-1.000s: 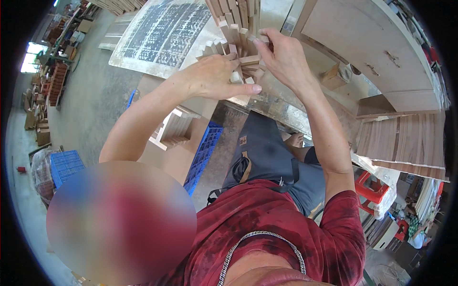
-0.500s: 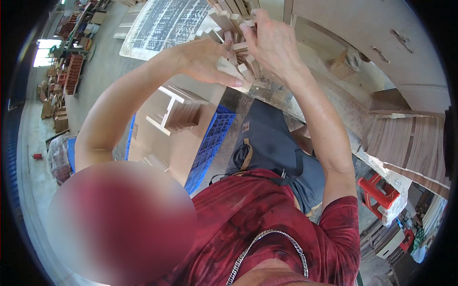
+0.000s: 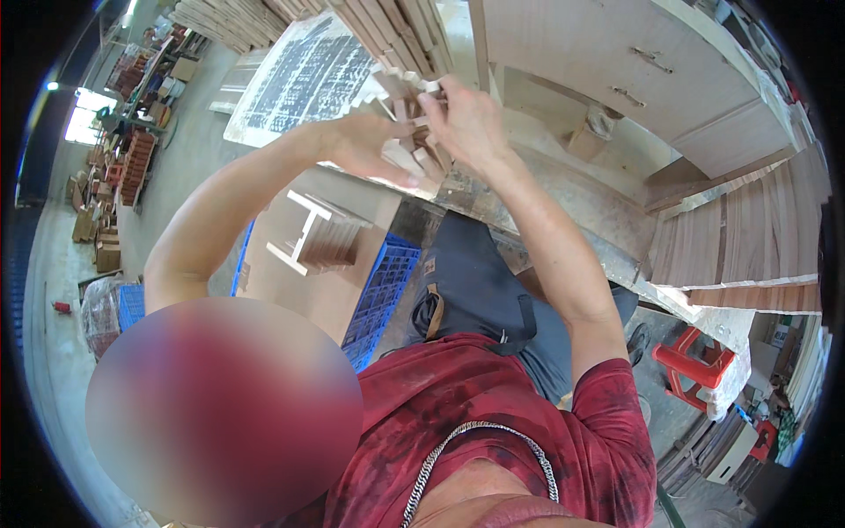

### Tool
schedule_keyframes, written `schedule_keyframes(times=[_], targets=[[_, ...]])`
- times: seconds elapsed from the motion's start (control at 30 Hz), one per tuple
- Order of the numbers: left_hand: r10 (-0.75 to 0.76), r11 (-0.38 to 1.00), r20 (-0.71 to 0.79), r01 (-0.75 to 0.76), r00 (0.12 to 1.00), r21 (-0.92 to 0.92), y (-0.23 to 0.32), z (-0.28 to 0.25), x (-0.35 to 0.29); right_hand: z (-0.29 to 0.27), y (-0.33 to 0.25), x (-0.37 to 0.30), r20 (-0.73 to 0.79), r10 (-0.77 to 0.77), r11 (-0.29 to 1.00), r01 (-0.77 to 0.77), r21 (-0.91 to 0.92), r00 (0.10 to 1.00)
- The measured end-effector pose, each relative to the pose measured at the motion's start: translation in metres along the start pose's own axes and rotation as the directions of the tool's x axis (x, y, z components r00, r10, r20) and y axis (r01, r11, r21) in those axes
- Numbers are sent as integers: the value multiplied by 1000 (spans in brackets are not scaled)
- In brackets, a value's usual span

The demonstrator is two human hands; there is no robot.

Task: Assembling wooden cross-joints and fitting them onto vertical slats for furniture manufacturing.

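Observation:
A loose heap of short wooden strips point(image 3: 422, 158) lies at the bench's corner, their ends pointing several ways. My left hand point(image 3: 365, 145) reaches over the heap's left side, thumb stretched away from the fingers, and grips nothing that I can see. From the right, my right hand point(image 3: 471, 128) comes in with bent fingers, pinching the end of a light wooden strip at the heap's far side. Part of the heap is hidden behind both hands. Longer wooden strips point(image 3: 387, 35) lie stacked just beyond it.
Left of me, a stack of wooden pieces point(image 3: 326, 233) stands on a brown board point(image 3: 370, 207) above a blue plastic crate point(image 3: 383, 290). A wooden cabinet panel point(image 3: 607, 62) stands at the far right, with a wood-grained stack point(image 3: 739, 238) nearer. A red stool point(image 3: 691, 365) sits low right.
The whole view has shifted, showing more of the long strips at the back. Both hands stay at the heap, my right hand still at its far side.

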State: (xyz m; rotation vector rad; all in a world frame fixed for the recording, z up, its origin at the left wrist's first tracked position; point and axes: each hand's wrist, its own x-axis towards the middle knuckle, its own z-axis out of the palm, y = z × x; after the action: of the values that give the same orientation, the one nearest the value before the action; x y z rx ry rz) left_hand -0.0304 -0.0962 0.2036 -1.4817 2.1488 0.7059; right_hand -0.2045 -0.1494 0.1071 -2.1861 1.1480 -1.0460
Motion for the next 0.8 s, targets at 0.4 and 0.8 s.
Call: schedule_keyframes(times=[0.4,0.8], targets=[[82,995,-62,-85,995,-53,-15,5,9,-5,-5,-1,5,10,998,-10,-61,1000],[-325,828,-683,-152,654,-540,18,85,-46,5,31,-81,224,59,992,-82,93,973]])
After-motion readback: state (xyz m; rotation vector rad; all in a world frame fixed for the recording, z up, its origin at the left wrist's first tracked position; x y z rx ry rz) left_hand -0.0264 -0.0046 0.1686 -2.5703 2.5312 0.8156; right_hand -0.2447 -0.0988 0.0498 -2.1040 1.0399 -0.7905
